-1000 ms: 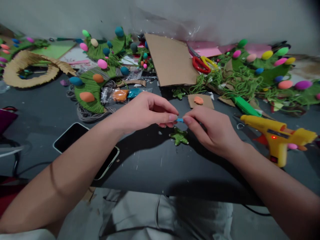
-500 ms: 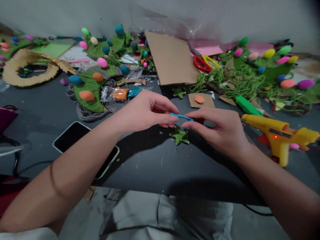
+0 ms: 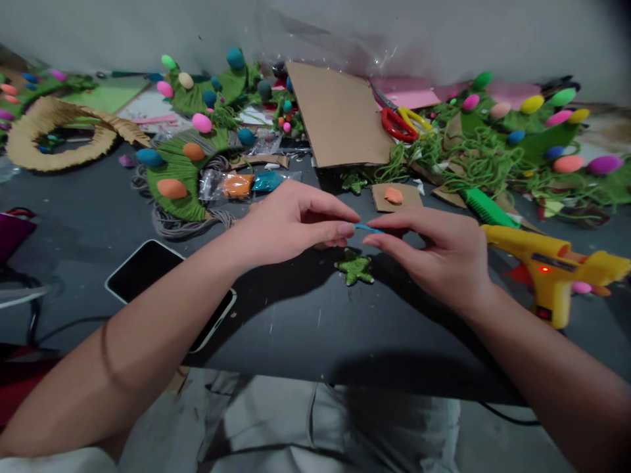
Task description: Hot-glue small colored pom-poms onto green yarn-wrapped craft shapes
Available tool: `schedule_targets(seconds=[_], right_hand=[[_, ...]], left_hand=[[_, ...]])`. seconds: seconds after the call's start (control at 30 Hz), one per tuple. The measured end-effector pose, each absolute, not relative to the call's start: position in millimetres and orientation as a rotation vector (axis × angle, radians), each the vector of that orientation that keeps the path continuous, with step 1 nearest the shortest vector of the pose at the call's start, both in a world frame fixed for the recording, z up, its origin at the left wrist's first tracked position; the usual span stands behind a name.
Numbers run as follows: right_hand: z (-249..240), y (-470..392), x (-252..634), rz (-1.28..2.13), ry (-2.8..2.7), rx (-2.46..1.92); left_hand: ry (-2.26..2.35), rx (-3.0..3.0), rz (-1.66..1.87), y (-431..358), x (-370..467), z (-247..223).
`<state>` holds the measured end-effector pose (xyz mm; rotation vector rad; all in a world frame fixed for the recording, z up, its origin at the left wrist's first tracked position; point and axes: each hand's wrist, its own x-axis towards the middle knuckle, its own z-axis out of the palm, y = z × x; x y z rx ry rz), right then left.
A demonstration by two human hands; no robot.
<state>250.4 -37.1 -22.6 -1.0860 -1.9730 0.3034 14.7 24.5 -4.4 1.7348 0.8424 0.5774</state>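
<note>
A thin, soft-looking blue strand [image 3: 368, 228], apparently modelling clay, stretches between my two hands above the dark table. My left hand [image 3: 294, 225] pinches its left end between thumb and fingers. The other end sits in the pinch of my right hand [image 3: 436, 253], between thumb and index finger. Just below the fingertips, a small green yarn-wrapped star [image 3: 355, 268] lies on the table. Behind the hands, a lump of orange clay [image 3: 393, 196] rests on a small cardboard square [image 3: 379, 201].
A yellow glue gun [image 3: 552, 263], its red light on, lies at right. Under my left forearm is a phone [image 3: 148, 266]. Farther back are a cardboard sheet [image 3: 338, 118], red-and-yellow-handled scissors [image 3: 399, 125], green yarn [image 3: 486, 164], clay packets [image 3: 237, 186] and a straw-coloured ring [image 3: 29, 148].
The blue strand was smooth and bowed; it now looks thinner, straighter and slightly twisted, and less of it shows. Both hands have shifted slightly right.
</note>
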Motion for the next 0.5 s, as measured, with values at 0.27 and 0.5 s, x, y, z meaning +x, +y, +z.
schedule_targets(seconds=[0.27,0.5], right_hand=[[-24.8,-37.8,249.0,0.467,-1.977,-1.112],[-24.4,-39.0,245.6,0.414,-1.912,-1.090]], left_hand=[[0.808,1.753,0.636,22.5,15.9,-0.5],[0.791,1.807,0.571,22.9,15.9,-2.2]])
